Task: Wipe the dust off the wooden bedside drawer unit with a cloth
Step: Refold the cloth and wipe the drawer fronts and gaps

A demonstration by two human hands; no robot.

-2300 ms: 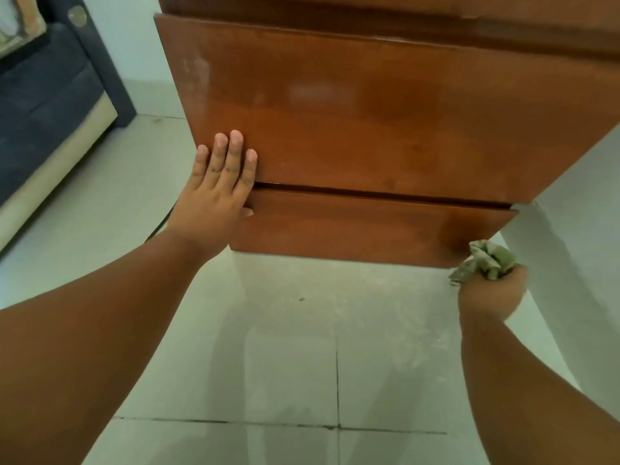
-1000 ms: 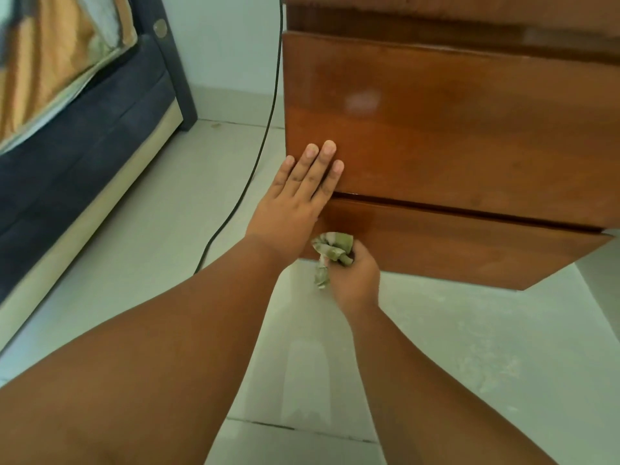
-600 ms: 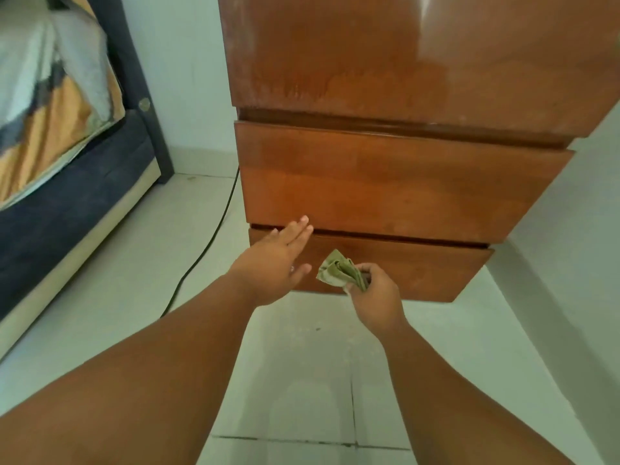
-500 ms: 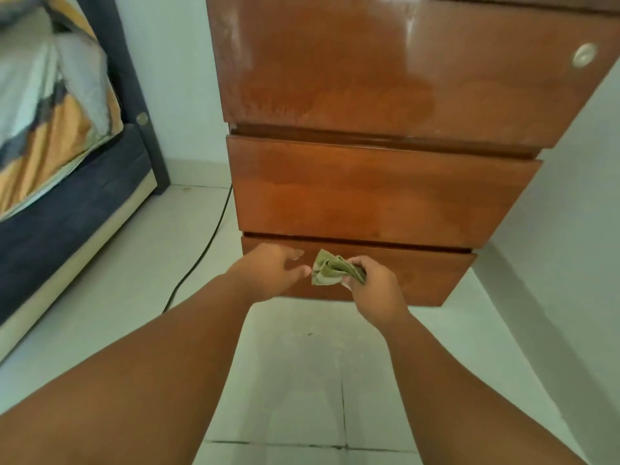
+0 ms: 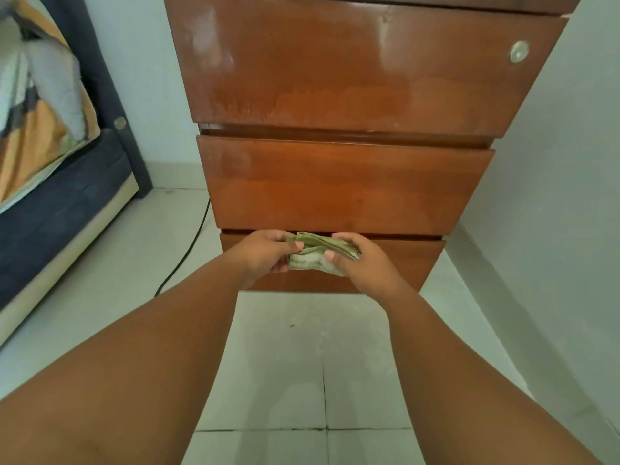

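Observation:
The wooden drawer unit (image 5: 345, 182) stands in front of me with three glossy brown drawer fronts; pale dusty streaks show on the top one. A crumpled pale green cloth (image 5: 317, 253) is held between both hands in front of the bottom drawer. My left hand (image 5: 268, 255) pinches its left side and my right hand (image 5: 359, 261) grips its right side. Both hands hover just off the bottom drawer front, a little above the floor.
A bed (image 5: 50, 182) with a dark blue base and patterned bedding lies to the left. A black cable (image 5: 188, 250) runs down the floor beside the unit. A white wall (image 5: 553, 196) closes in on the right. A round silver lock (image 5: 519, 51) sits on the top drawer.
My left hand left the drawer front and came to the cloth. My right hand carried the cloth from the right corner to the middle. My view rose and now shows the top drawer.

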